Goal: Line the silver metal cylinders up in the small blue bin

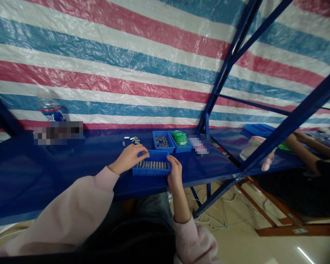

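A blue plastic bin (147, 172) sits near the table's front edge, with a row of several small metal cylinders (152, 165) lined up inside it. Over its left rear part is my left hand (133, 157), thumb and fingers pinched together; whatever lies between the fingertips is too small to make out. My right hand (175, 169) grips the right end wall of this bin, thumb at the rim. Several loose metal cylinders (136, 140) lie on the table just behind my left hand.
Behind stand a blue bin of small metal parts (161, 142) and another with green packets (179, 139). A bottle (51, 112) is at the back left. Blue frame bars (228, 73) rise to the right. Beyond them are a co-worker's arms (305, 148) and a white tub (251, 146).
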`<state>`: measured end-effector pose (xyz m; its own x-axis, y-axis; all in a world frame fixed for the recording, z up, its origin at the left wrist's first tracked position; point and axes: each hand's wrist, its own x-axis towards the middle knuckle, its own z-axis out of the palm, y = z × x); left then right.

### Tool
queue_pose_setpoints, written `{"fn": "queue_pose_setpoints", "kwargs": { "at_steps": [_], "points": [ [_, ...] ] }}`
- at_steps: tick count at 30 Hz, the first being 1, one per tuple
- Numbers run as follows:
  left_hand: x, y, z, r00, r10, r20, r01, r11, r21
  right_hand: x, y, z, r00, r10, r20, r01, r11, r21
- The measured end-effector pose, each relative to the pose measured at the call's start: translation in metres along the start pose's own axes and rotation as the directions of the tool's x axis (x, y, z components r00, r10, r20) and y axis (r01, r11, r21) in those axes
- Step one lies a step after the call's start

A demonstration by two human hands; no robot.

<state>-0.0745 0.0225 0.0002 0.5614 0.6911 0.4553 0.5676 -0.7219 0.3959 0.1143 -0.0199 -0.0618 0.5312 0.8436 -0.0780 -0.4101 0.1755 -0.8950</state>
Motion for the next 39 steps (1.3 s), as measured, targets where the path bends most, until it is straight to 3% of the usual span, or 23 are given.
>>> {"fn": "queue_pose_setpoints", "kwargs": {
  "at_steps": [6,13,20,29,34,36,39],
  "points": [
    [0.007,-0.005,0.007,0.998,0.01,0.057,-0.015,0.997,0.078,0.002,0.004,-0.002,1.0,-0.029,-0.006,0.029,1.0,-0.012],
    [0.019,0.005,0.012,0.958,0.066,0.28,-0.117,0.979,0.167,0.004,0.006,-0.002,1.0,-0.023,-0.006,0.024,0.999,0.041],
    [0.017,0.003,0.016,0.953,0.072,0.295,-0.131,0.974,0.186,0.004,0.007,0.0,1.0,-0.019,-0.022,0.02,0.999,0.05],
    [0.011,0.003,0.018,0.965,0.096,0.245,-0.14,0.975,0.171,0.002,0.004,0.001,0.999,-0.013,-0.03,0.015,0.998,0.054],
    [0.01,0.002,0.019,0.975,0.117,0.187,-0.133,0.988,0.076,0.002,0.004,0.001,0.999,-0.019,-0.027,0.021,0.998,0.053],
    [0.009,0.0,0.019,0.988,0.106,0.112,-0.107,0.994,-0.001,0.002,0.004,0.001,1.0,-0.02,-0.024,0.022,0.998,0.055],
    [0.009,-0.003,0.018,0.991,0.012,-0.136,-0.016,0.999,-0.03,0.0,0.003,0.001,0.999,-0.028,-0.024,0.03,0.998,0.052]
  ]
}}
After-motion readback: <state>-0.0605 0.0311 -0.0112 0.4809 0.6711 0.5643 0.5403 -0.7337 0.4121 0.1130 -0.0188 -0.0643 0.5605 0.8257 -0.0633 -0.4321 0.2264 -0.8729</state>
